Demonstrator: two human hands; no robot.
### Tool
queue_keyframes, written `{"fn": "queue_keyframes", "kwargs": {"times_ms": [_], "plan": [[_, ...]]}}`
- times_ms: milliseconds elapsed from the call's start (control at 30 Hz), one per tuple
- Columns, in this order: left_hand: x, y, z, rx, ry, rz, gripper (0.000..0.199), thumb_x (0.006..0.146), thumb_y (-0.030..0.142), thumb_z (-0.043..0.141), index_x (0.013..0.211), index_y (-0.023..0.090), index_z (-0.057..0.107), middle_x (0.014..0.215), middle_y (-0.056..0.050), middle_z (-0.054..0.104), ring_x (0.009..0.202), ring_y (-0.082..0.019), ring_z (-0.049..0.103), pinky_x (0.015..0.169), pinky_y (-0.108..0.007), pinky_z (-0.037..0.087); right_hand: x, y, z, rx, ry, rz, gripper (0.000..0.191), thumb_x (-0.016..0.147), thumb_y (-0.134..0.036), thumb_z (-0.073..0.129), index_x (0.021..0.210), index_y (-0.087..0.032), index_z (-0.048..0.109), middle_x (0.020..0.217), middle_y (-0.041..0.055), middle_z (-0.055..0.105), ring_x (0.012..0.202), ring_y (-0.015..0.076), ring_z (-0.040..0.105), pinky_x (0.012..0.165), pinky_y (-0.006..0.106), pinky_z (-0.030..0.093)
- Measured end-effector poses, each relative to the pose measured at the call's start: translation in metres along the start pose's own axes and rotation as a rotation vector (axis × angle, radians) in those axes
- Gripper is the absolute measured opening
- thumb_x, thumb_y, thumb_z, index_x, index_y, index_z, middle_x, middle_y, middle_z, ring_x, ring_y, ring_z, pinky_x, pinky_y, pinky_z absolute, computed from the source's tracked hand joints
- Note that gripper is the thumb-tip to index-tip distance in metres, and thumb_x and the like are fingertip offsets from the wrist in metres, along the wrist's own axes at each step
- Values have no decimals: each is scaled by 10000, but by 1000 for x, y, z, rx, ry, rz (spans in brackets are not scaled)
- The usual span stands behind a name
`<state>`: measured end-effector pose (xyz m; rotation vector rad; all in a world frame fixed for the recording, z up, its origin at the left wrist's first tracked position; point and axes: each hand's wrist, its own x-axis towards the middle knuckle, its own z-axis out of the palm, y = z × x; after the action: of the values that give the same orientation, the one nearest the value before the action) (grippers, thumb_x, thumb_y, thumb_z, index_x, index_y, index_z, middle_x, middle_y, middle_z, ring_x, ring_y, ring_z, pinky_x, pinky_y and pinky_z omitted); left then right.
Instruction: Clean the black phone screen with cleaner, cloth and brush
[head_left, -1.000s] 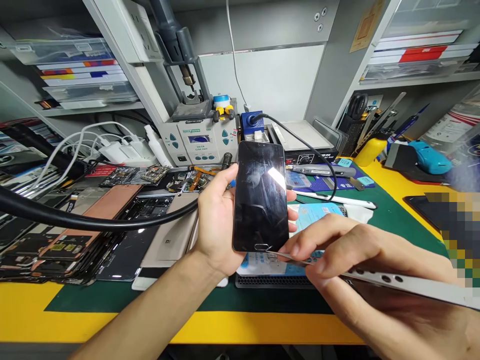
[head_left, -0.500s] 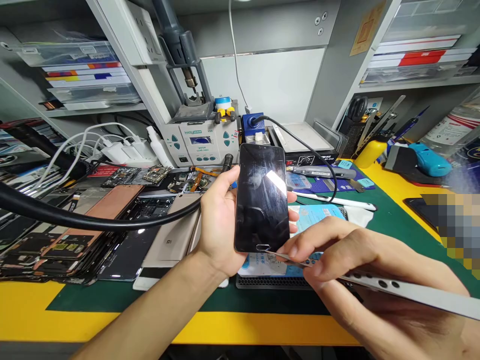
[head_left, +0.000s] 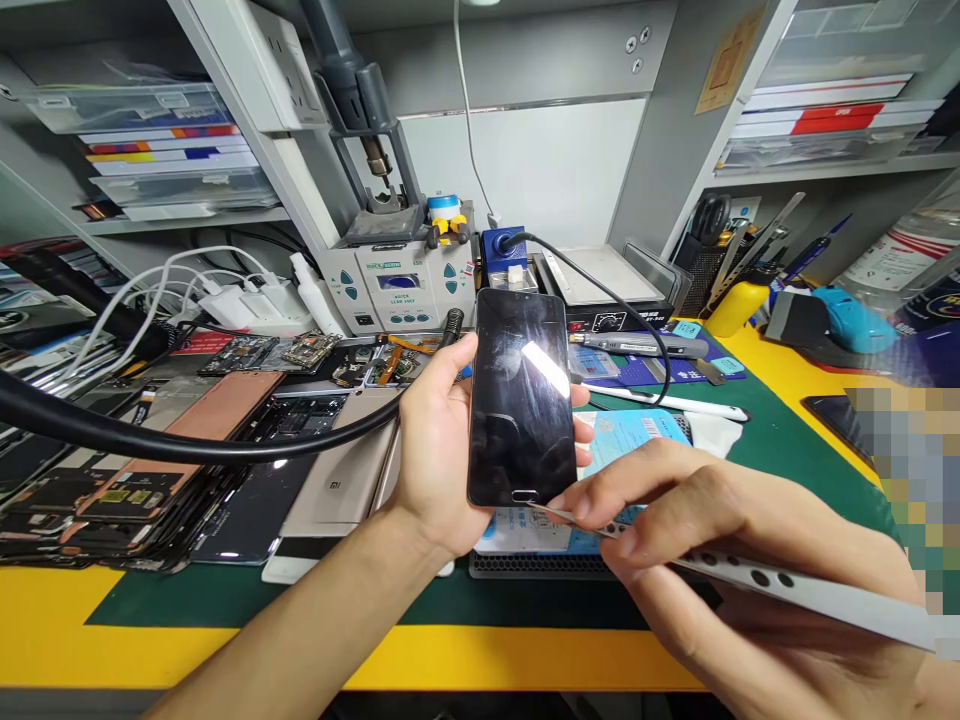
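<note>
A black smartphone [head_left: 520,400] with a dark, smudged screen is held upright in my left hand [head_left: 435,450], its thumb along the left edge and fingertips showing past the right edge. Metal tweezers [head_left: 757,578] with round holes lie in my right hand [head_left: 690,530], pinched between thumb and fingers. Their tip points at the phone's lower edge, just beside the oval home button. Whether the tip touches the phone I cannot tell. Below the phone, a blue and white packet [head_left: 637,435] rests on a perforated plate [head_left: 540,566], partly hidden by my hands.
Stacked phone parts [head_left: 135,480] and a gold phone back [head_left: 341,460] lie at the left. A black hose [head_left: 225,443] crosses in front of them. Behind stands a rework station [head_left: 401,285]; a pen-shaped tool [head_left: 637,344] and a tool holder [head_left: 709,240] are at the right.
The view has shifted very slightly. My left hand still holds the phone, and the tweezers in my right hand stay at its lower edge.
</note>
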<state>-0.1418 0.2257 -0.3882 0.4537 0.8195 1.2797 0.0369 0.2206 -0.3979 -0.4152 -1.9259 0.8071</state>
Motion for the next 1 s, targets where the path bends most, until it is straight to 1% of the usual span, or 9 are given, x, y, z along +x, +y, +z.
{"fn": "queue_keyframes", "kwargs": {"times_ms": [67, 167, 333, 400, 600, 767, 867, 933, 1000], "plan": [[0, 0, 0, 8, 11, -5, 561, 958, 504, 370, 1029, 85, 736, 891, -175, 768, 660, -302, 732, 585, -410, 609, 0, 0, 0, -4, 13, -2, 276, 741, 28, 631, 846, -219, 697, 783, 52, 744, 750, 202, 752, 656, 257, 636], [0, 1, 1, -12, 26, -12, 563, 956, 495, 375, 1126, 84, 720, 932, -172, 769, 712, -326, 741, 600, -449, 618, 1, -2, -1, -28, 4, -23, 271, 745, 35, 613, 833, -209, 692, 776, 55, 742, 739, 196, 752, 650, 254, 636], [0, -1, 2, -41, 50, 18, 535, 958, 484, 408, 1214, 113, 696, 954, -149, 769, 799, -339, 751, 671, -487, 630, 1, -3, -6, -74, -98, -93, 315, 732, 93, 577, 884, -159, 687, 799, 88, 746, 787, 209, 764, 667, 255, 641], [1, -2, 2, -42, 54, 11, 539, 956, 490, 406, 1198, 107, 699, 944, -151, 767, 788, -337, 750, 656, -481, 628, 1, -3, -7, -93, -115, -110, 307, 739, 89, 574, 890, -155, 680, 798, 91, 746, 806, 207, 764, 687, 251, 639], [2, -2, 3, -20, 66, -2, 572, 944, 516, 393, 1084, 66, 716, 913, -185, 756, 713, -328, 740, 583, -431, 611, -2, -5, -5, -157, -92, -47, 301, 775, 87, 565, 881, -174, 670, 801, 84, 748, 856, 187, 760, 748, 218, 627], [2, -2, 2, -16, 39, -4, 579, 948, 525, 378, 1038, 70, 723, 882, -183, 758, 647, -302, 726, 577, -423, 603, -3, 3, -3, -106, -146, -92, 311, 784, 73, 574, 945, -167, 689, 889, 93, 760, 861, 181, 765, 742, 215, 636], [2, -3, 0, -13, 19, 14, 581, 955, 523, 372, 985, 70, 736, 855, -175, 758, 650, -293, 728, 601, -408, 608, -1, 6, -4, 28, -88, 2, 264, 805, 52, 627, 899, -181, 707, 916, 69, 771, 859, 196, 775, 761, 256, 661], [3, -3, 0, -25, 18, 25, 579, 967, 507, 356, 964, 75, 742, 833, -166, 756, 674, -286, 735, 616, -388, 611, 3, 9, -10, 176, 12, 157, 194, 849, -8, 682, 844, -200, 718, 915, 42, 780, 815, 201, 785, 721, 276, 679], [3, -3, 2, -39, 20, 29, 575, 979, 490, 343, 960, 75, 741, 828, -162, 755, 686, -280, 738, 634, -385, 613, 11, 13, -21, 319, 103, 316, 106, 884, -121, 741, 838, -216, 740, 890, 27, 788, 745, 203, 788, 645, 278, 684]]}}
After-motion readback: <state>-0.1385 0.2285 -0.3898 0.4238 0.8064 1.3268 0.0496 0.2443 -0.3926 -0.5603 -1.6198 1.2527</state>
